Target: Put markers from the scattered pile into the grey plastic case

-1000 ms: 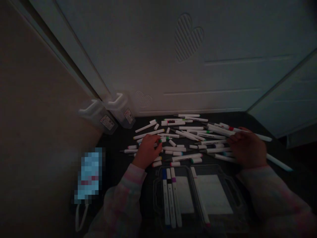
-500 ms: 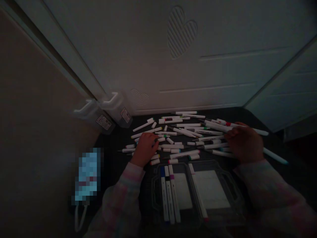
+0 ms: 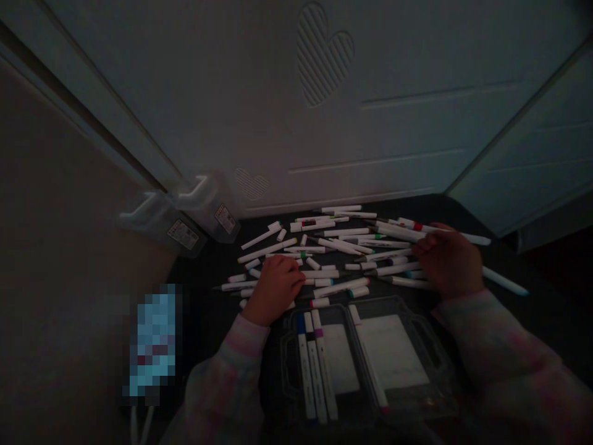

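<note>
Your left hand (image 3: 275,287) and right hand (image 3: 448,264) hover low among scattered markers (image 3: 340,288); I cannot tell whether either grip is clamped.

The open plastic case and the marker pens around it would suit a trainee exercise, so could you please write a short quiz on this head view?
1. Multiple choice: how many marker pens lie in the open clear plastic case?
a) two
b) four
c) seven

2. True or false: the purple-banded marker pen lies in the half of the case at picture left.

3. Short answer: which of the person's hands is nearer the two clear plastic containers by the wall?

Key:
1. b, three in one half and one in the other.
2. True, beside the blue- and black-marked ones.
3. The left hand.
</note>
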{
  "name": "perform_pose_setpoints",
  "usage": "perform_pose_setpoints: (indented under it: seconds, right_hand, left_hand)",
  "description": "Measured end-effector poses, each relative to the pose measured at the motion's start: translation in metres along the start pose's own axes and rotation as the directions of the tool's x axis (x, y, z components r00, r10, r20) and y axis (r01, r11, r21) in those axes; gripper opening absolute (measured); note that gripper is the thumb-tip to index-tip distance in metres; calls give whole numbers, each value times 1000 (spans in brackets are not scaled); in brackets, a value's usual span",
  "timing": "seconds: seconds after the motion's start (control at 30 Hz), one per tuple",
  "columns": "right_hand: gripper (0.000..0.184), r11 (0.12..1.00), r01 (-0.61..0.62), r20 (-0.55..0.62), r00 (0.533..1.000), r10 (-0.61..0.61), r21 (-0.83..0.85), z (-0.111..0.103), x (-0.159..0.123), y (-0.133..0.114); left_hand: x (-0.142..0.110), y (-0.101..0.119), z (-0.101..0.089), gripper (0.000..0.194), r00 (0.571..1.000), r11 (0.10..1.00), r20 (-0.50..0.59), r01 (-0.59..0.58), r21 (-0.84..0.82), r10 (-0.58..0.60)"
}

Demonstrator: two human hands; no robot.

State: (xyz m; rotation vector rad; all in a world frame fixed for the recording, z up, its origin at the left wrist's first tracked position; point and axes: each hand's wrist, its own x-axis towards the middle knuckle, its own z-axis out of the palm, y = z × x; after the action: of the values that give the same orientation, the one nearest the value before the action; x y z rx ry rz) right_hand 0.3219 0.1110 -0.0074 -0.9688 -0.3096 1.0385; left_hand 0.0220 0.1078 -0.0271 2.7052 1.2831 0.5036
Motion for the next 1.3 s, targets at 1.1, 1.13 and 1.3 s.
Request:
perform_pose_setpoints:
  seconds: [1.1, 1.13, 1.3]
  right_hand:
    - [11, 1000, 7, 18, 1000, -7, -5, -1, 1, -1]
    - [11, 1000, 6, 17, 1000, -6, -5, -1, 1, -1]
    - [13, 1000, 11, 10, 1000, -11, -1, -1, 2, 0]
  left_hand:
    - [-2, 11, -20, 23, 904, 283, 119, 251, -926, -412]
    - [-1, 12, -20, 22, 895, 258, 128, 256, -932, -427]
    - [1, 10, -15, 18, 864, 273, 77, 240, -932, -498]
